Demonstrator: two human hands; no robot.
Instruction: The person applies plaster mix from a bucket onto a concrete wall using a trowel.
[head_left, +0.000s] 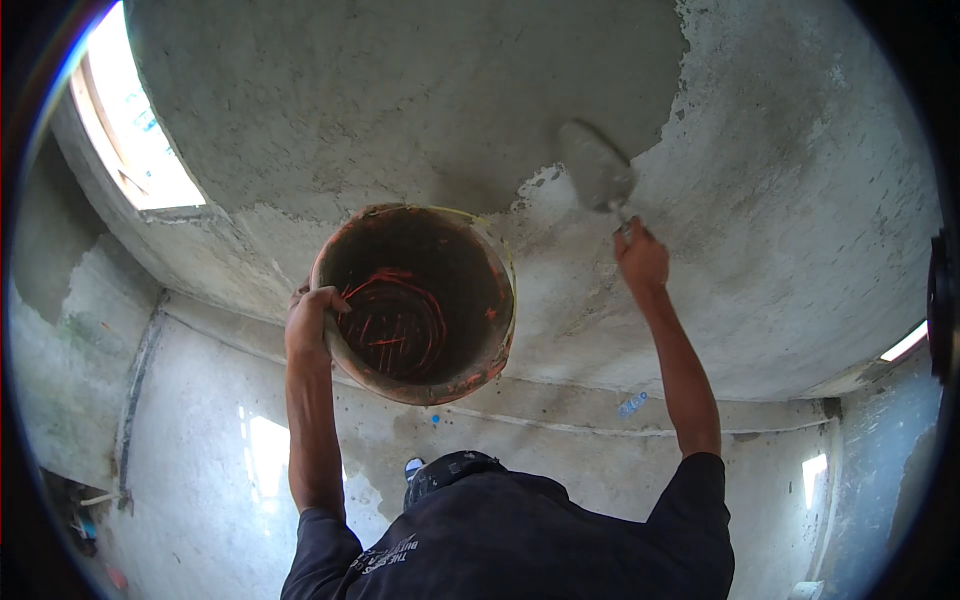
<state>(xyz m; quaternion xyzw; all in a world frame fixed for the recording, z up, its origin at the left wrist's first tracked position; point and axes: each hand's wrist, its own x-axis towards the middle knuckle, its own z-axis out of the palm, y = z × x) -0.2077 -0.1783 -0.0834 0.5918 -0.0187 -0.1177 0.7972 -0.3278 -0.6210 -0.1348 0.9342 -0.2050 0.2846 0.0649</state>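
— Ceiling (400, 90) fills my view: darker wet plaster at eleven o'clock, paler bare patch at two. Where's the bucket?

— Bucket (415, 300) sits dead centre, tipped mouth-down; left hand (310, 320) is clamped on its rim at nine. Right hand (640, 255) is wrapped round the trowel (598, 170) at one o'clock, blade on the ceiling.

— Risk?

— I'd guess fresh mortar drops off the blade, or the one-handed rim grip slips.
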